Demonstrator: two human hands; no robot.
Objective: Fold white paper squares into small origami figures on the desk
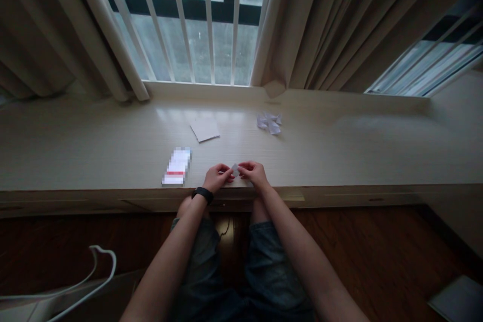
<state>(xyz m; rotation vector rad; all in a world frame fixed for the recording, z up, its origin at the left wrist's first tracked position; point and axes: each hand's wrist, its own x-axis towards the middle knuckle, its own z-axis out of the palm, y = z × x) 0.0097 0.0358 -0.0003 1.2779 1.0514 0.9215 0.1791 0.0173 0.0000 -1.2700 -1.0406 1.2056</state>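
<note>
A small folded piece of white paper is pinched between my two hands, just above the front edge of the pale ledge. My left hand, with a black band on its wrist, grips the paper's left side, fingers closed. On the other side, my right hand holds it between thumb and fingertips. The paper's finer folds are too small to make out. Beyond my hands lie a stack of square white paper and, farther right, several folded paper pieces in a loose group.
A phone with a lit, blurred screen lies left of my hands near the ledge's edge. Curtains hang on both sides of a barred window. A white curved hanger-like frame stands low at the left.
</note>
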